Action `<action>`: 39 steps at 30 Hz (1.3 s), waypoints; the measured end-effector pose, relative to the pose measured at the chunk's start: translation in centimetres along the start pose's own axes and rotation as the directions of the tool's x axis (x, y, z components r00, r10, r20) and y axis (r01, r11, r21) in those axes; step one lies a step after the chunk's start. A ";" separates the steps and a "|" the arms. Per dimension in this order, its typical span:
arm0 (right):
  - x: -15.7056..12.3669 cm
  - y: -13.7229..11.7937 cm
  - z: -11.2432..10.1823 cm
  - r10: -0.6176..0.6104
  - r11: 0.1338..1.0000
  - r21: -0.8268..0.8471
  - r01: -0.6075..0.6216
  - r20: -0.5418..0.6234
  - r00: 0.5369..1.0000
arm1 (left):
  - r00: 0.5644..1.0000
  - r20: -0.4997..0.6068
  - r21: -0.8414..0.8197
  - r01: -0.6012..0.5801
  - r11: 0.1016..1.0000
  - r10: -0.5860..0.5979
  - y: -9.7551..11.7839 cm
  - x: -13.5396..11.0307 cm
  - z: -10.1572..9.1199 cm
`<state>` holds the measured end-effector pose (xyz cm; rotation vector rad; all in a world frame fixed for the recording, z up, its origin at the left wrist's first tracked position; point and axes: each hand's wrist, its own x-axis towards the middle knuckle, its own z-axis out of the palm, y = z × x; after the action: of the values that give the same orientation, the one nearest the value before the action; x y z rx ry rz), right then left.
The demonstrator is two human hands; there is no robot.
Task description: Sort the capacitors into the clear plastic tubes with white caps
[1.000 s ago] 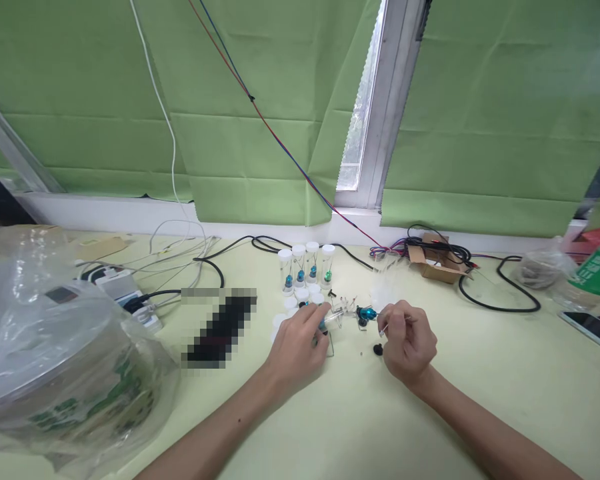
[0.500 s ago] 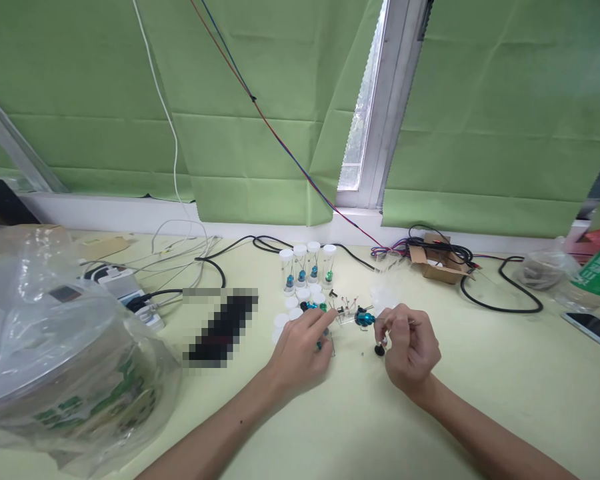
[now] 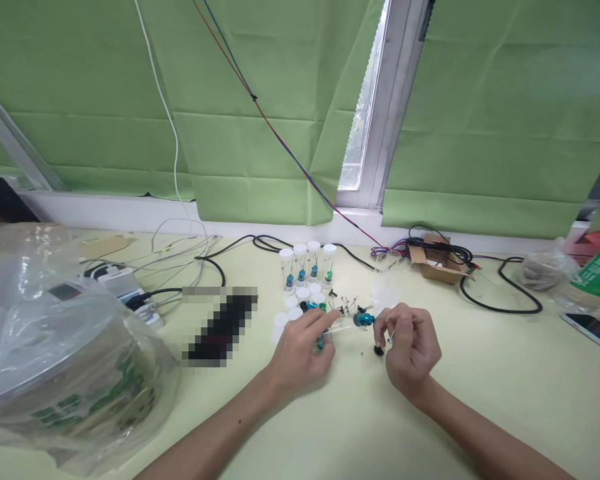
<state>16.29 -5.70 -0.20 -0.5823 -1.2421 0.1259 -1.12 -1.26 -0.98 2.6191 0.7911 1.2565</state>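
Note:
In my right hand [image 3: 411,343], pinched fingers grip a small blue metal tool [image 3: 364,320] by its thin shaft, its blue body pointing left. Under those fingers is a round black knob [image 3: 379,350]. My left hand [image 3: 303,343] is curled just left of it, around a clear plastic tube [image 3: 339,329]; its index finger reaches towards the blue tool. A teal-green piece [image 3: 321,343] shows between the left thumb and fingers. Thin metal bits and small dark parts [image 3: 349,307] lie behind the blue tool.
Several clear tubes with white caps [image 3: 307,267] stand behind my hands, with more white caps [image 3: 293,307] nearer. A large bagged tub [image 3: 80,360] takes up the left. A cardboard box [image 3: 437,263] with cables, a phone-like device [image 3: 594,333] and a green-labelled bottle [image 3: 597,277] are right.
The clear tube now shows slanting out to the right from my left hand. The blue tool has shifted very slightly left; both hands stay nearly in place.

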 end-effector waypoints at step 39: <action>-1.6 -0.1 0.5 0.418 0.908 -0.019 -0.418 0.022 0.908 | 0.994 -0.105 -0.144 -0.049 0.988 0.034 1.2 -0.8 0.4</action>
<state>15.27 -6.23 -1.38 -0.8573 -1.1273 0.4868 -0.75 -2.63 -1.42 2.4845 0.6357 1.4131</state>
